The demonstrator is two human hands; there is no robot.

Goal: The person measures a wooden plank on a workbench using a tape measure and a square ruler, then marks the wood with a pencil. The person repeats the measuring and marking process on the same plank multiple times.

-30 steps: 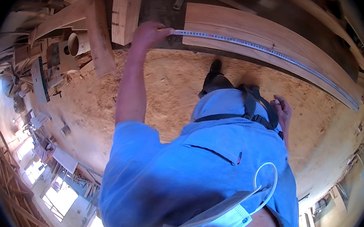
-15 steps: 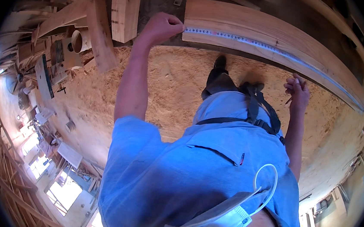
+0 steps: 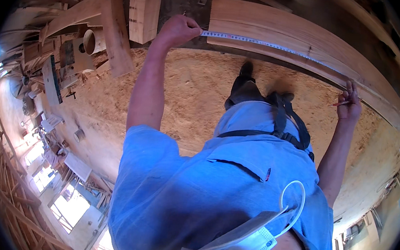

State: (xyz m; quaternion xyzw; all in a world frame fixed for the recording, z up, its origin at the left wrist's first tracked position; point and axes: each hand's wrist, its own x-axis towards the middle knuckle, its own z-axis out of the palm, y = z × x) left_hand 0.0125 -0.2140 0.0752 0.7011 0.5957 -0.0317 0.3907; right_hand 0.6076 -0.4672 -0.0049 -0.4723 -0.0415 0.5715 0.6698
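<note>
A pale wooden board (image 3: 285, 25) lies lengthwise at the far side. Along its near part runs a white tape measure blade (image 3: 248, 39), which also sticks out a little past the board's left end. My left hand (image 3: 178, 31) pinches the blade there, just off the board; whether a case is inside the hand is hidden. At the board's near edge toward the right, my right hand (image 3: 350, 104) has a slim red pencil (image 3: 341, 103) held in its curled fingers. Its raised fingertips are close to the blade, and I cannot tell whether they touch it.
Thick timbers (image 3: 145, 10) stand left of the board. Sawdust (image 3: 188, 90) covers the floor around my shoes (image 3: 247, 68). Farther left are a round hollow wooden piece (image 3: 92, 42) and assorted workshop clutter.
My right hand has moved right and up to the board's edge. My left hand has drawn the blade slightly left, beyond the board's end. The blade reaches less far right.
</note>
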